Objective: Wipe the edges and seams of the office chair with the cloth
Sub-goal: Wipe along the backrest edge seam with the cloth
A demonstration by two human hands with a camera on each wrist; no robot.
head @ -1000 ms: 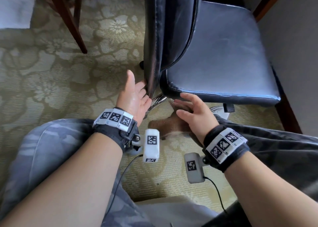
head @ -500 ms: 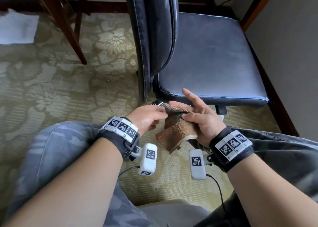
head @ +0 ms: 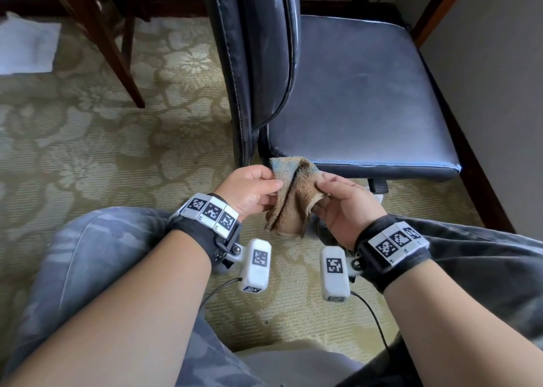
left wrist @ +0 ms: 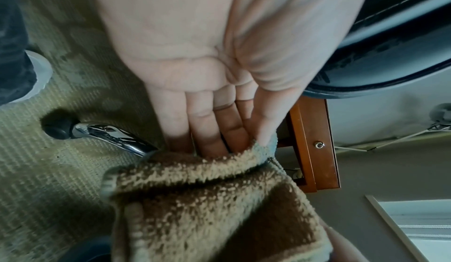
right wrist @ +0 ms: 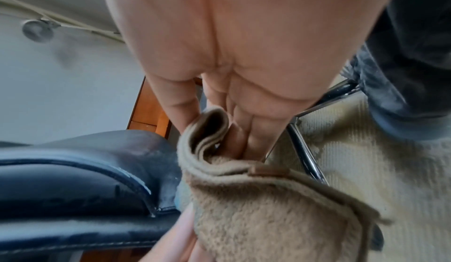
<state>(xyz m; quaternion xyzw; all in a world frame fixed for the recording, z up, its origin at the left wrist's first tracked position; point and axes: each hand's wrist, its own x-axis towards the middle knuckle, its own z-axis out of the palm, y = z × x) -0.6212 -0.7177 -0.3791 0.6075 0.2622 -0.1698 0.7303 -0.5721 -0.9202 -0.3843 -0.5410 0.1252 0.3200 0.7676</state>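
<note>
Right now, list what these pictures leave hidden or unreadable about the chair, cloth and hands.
- Chair: backrest top cut off by the head view's upper edge; its base mostly hidden under the seat.
- Cloth: folded, so its inner faces are hidden; its lower part leaves both wrist views.
- Left hand and right hand: fingertips buried in cloth folds in the wrist views.

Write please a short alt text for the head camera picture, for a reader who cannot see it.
Two hands hold a folded brown cloth between them: the left hand pinches its left edge, the right hand grips its right side. Behind it stands a dark leather office chair on a floral carpet.
</note>
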